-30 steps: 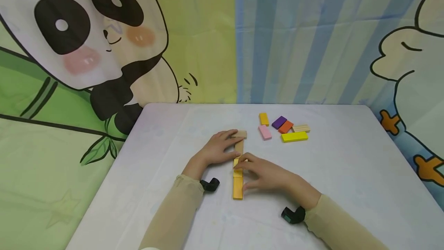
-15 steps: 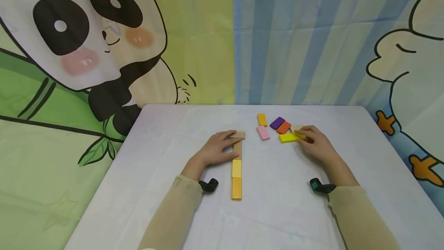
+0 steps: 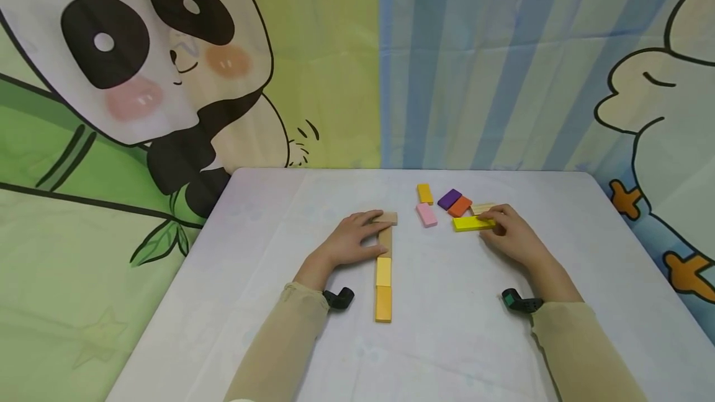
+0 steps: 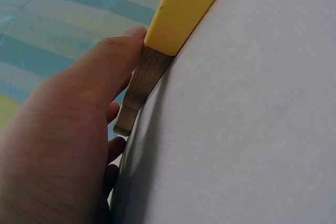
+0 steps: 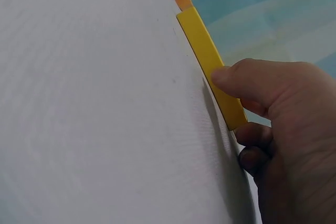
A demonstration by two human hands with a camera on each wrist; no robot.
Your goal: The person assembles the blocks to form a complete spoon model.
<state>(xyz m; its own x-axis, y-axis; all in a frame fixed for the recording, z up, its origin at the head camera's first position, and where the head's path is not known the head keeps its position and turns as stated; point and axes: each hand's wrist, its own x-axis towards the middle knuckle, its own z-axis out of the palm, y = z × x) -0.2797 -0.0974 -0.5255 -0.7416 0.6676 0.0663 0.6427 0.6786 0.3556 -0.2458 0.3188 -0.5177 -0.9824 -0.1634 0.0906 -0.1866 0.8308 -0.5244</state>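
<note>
In the head view my left hand (image 3: 353, 239) rests beside a line of blocks, its fingertips on a plain wooden block (image 3: 386, 218) laid crosswise at the far end. Its thumb touches the lengthwise wooden block (image 4: 151, 74) where that meets a light yellow block (image 3: 383, 272). A deeper yellow block (image 3: 383, 304) continues the line toward me. To the right, my right hand (image 3: 511, 236) pinches a long bright yellow block (image 5: 207, 51) between thumb and fingers; it lies at table level. Behind it, a pale wooden block (image 3: 480, 208) is partly hidden by the fingers.
Loose blocks lie at the back of the white table (image 3: 436, 340): an orange-yellow one (image 3: 425, 194), a pink one (image 3: 427, 215), a purple one (image 3: 449, 199) and an orange one (image 3: 460, 206). A printed curtain (image 3: 475, 67) hangs behind the table.
My right hand has left the light yellow block in the line, moved right and away from me, and taken hold of the bright yellow block. My left hand has stayed in place.
</note>
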